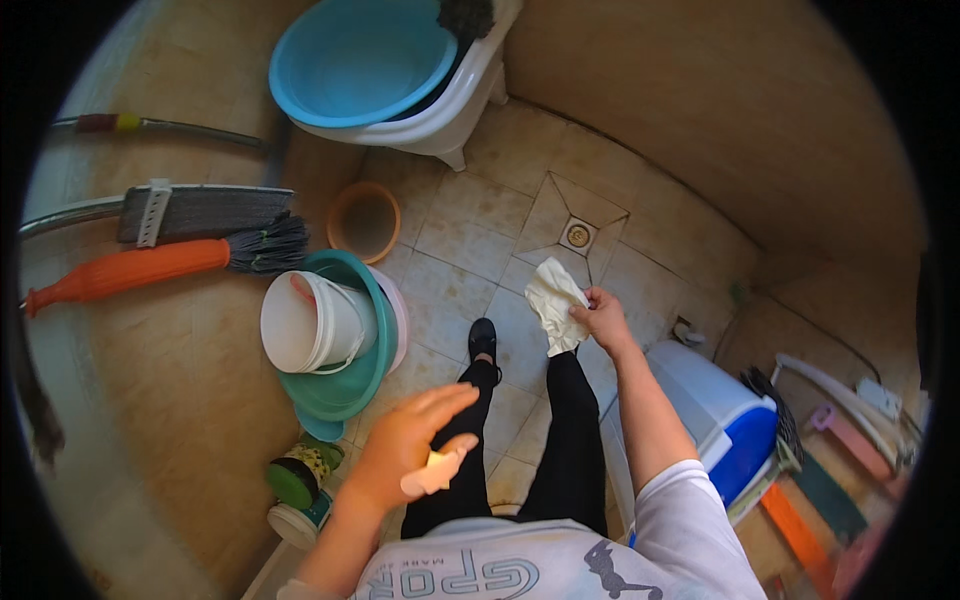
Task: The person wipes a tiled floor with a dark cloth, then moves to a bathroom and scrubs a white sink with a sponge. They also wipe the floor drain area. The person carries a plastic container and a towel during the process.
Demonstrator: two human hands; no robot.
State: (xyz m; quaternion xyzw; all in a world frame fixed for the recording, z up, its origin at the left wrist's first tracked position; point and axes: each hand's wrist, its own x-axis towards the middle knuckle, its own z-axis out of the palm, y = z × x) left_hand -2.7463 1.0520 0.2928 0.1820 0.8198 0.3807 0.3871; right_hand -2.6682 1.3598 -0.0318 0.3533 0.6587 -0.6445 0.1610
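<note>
My right hand (606,321) pinches the edge of a crumpled off-white sheet (553,304), either paper or thin cloth. The sheet hangs in front of my right leg and hides most of that foot. Lower in the view, my left hand (416,439) is raised over my left thigh, holding nothing, its thumb apart from the fingers. A pale, bright patch lies at the base of that thumb; whether it is light or a dressing I cannot tell. Beneath the hands spreads a beige tiled floor (457,232) with a square floor drain (578,235).
Left of my feet, a white bucket (292,322) lies tilted in a green basin (360,386), beside a brown pot (365,223). A broom (142,271) and flat mop (206,214) lean there. Ahead is a blue basin (364,64); a blue-lidded washing machine (697,397) stands right.
</note>
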